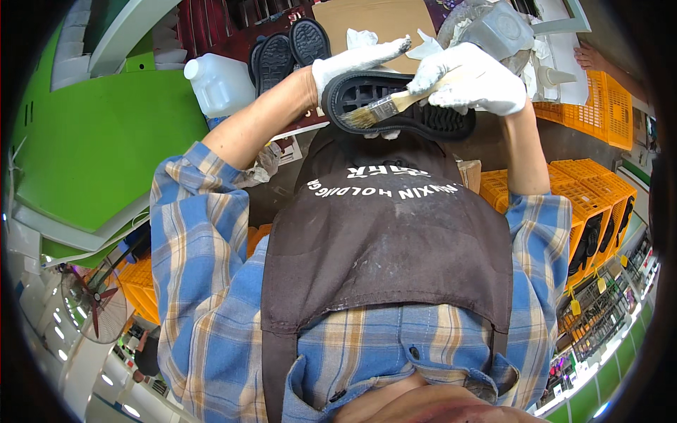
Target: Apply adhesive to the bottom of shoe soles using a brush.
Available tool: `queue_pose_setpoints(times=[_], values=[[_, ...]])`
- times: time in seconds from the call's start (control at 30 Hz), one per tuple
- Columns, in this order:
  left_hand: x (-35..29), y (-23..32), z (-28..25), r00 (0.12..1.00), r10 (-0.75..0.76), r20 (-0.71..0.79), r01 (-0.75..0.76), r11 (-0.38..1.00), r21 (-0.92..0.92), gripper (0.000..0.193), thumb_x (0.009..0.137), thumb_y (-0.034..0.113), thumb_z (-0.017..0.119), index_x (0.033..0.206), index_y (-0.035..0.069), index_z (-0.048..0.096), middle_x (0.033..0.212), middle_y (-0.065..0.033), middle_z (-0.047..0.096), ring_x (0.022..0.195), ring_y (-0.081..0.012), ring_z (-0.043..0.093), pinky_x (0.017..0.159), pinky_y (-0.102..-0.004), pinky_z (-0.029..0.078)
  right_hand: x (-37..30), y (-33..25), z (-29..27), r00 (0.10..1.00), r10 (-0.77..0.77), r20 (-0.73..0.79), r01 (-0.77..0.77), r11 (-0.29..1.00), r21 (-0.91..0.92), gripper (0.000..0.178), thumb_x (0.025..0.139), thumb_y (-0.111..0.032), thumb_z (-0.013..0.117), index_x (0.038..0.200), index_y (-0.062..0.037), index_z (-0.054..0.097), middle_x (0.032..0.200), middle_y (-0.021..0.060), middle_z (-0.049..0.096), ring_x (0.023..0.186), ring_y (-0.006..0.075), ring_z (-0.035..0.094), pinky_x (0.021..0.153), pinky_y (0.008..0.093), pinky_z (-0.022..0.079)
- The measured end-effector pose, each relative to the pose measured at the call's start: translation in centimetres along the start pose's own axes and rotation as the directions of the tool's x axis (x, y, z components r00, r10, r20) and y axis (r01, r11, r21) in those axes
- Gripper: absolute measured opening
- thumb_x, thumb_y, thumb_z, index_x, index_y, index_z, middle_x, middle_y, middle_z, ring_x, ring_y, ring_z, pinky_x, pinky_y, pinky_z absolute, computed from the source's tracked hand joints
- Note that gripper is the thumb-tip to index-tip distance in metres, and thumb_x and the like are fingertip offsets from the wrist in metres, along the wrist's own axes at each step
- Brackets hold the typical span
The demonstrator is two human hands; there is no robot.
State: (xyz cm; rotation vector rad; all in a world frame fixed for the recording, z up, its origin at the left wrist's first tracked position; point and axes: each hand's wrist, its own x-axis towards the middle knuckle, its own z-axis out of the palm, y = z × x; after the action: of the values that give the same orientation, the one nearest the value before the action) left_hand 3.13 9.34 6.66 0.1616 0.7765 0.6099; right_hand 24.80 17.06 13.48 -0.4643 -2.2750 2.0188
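A black shoe sole (451, 124) lies tilted in front of my apron, its hollow, ribbed inner side facing up. Its heel end and edge rest in my white-gloved left hand (356, 62); part of that hand stretches along the far side, and fingertips show under the near edge. My gloved right hand (478, 83) is closed around the handle of a paintbrush (384, 109). The brush's pale bristles touch the inside of the sole at its left end. The palm of my left hand is hidden behind the sole.
Beyond my left hand stand several black soles (310, 42) and a translucent jug (222, 84). A brown cardboard sheet (374, 21) covers part of the table. At the far right are a clear plastic container (497, 28), another person's hand (589, 56) and orange crates (592, 187).
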Motion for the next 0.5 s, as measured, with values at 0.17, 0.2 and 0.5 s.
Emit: queue_pose_setpoints(times=[0.17,0.2,0.5], values=[[-0.9,0.3,0.0,1.000,-0.015,0.015,0.013,0.992,0.125,0.026,0.092,0.035,0.058,0.101,0.010,0.061,0.087,0.0025,0.060,0.074,-0.0042,0.056,0.068,-0.0194,0.048,-0.6,1.7,-2.1,0.996,-0.016,0.084,0.023,0.997,-0.078,0.027,0.074,-0.020,0.071,0.089,0.0024,0.066,0.088,0.0112,0.064,0.084,0.0204,0.059,0.078,0.0321,0.047],[-0.6,0.2,-0.8,0.998,-0.042,0.055,0.036,0.994,0.106,0.027,0.092,0.036,0.057,0.100,0.011,0.061,0.087,0.0030,0.060,0.075,-0.0041,0.056,0.069,-0.0193,0.048,-0.9,2.3,-2.5,0.994,-0.067,0.086,0.074,0.993,-0.088,0.028,0.073,-0.020,0.072,0.088,0.0024,0.065,0.088,0.0112,0.064,0.083,0.0205,0.059,0.078,0.0322,0.047],[-2.0,0.5,-2.3,0.963,0.032,0.268,-0.024,0.999,-0.035,0.046,0.095,0.040,0.048,0.124,0.005,0.052,0.114,-0.0130,0.061,0.099,-0.0213,0.061,0.090,-0.0320,0.049,-5.0,2.0,-4.7,0.982,-0.122,-0.141,0.126,0.992,0.015,0.023,0.078,-0.011,0.065,0.095,0.0044,0.067,0.091,0.0089,0.064,0.078,0.0138,0.058,0.069,0.0237,0.046]])
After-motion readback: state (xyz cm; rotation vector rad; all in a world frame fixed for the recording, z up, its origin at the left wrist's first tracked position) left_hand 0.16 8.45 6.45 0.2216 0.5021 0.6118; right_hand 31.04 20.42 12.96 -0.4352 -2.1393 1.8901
